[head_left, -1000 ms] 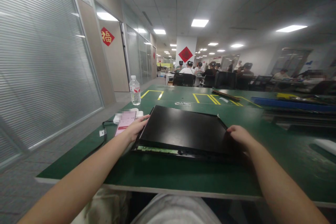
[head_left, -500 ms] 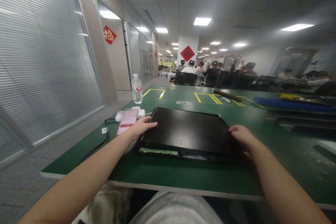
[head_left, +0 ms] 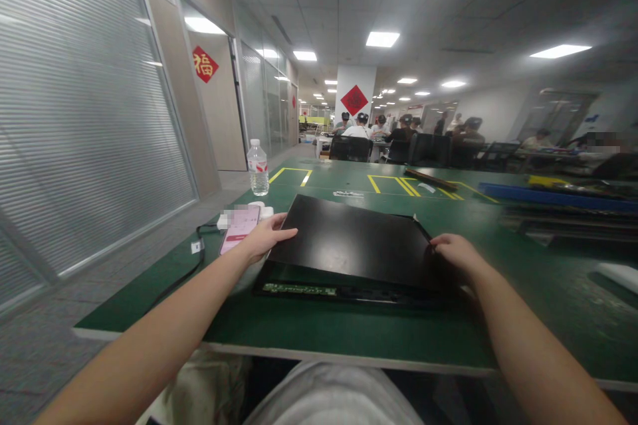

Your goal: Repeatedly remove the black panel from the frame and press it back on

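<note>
A flat black screen panel [head_left: 349, 239] is tilted, its left side raised off a black frame [head_left: 393, 296] that lies on the green table. My left hand [head_left: 266, 239] grips the panel's left edge, thumb on top and fingers underneath. At the right edge, my right hand [head_left: 456, 252] has its fingers pinched where panel and frame meet; which of the two it holds I cannot tell. A green circuit board strip [head_left: 299, 289] shows along the frame's near left side.
Left of the panel lie a phone [head_left: 241, 226] and a black cable [head_left: 182, 277]. A water bottle [head_left: 258, 169] stands at the table's far left. Blue and dark strips [head_left: 548, 198] lie on the right. Several people sit at tables beyond.
The panel's left side has risen, opening a gap above the frame and circuit board strip. My left hand has gone up slightly with it; my right hand has stayed at the right edge.
</note>
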A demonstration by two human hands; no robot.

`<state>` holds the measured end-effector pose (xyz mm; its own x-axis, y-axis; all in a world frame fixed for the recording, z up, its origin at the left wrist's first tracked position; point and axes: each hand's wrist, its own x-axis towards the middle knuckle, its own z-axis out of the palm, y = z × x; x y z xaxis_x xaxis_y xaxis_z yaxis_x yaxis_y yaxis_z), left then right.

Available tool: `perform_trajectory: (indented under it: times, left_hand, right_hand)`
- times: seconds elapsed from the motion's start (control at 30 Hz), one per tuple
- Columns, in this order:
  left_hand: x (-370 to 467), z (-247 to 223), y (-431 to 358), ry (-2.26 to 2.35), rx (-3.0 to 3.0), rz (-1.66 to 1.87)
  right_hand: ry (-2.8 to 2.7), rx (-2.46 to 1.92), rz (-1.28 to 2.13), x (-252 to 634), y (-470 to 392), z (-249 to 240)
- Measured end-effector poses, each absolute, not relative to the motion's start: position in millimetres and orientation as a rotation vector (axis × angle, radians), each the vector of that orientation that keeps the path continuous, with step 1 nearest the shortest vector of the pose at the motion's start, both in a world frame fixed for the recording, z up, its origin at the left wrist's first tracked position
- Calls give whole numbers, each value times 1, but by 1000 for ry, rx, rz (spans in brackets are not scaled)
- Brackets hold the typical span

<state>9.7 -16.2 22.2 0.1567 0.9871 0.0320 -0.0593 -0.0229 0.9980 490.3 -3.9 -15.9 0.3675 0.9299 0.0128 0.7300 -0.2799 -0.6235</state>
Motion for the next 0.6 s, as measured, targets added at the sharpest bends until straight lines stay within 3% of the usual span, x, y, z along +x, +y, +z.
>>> perform_trajectory:
  times: [0.4, 0.6]
  left_hand:
    - [12, 26, -18, 824, 1273, 1199]
    - [8, 29, -15, 906, 1187, 1421]
  right_hand:
    - [-1135, -1865, 677, 484, -5, -15]
    - [-1082, -1408, 812, 469, -16, 10]
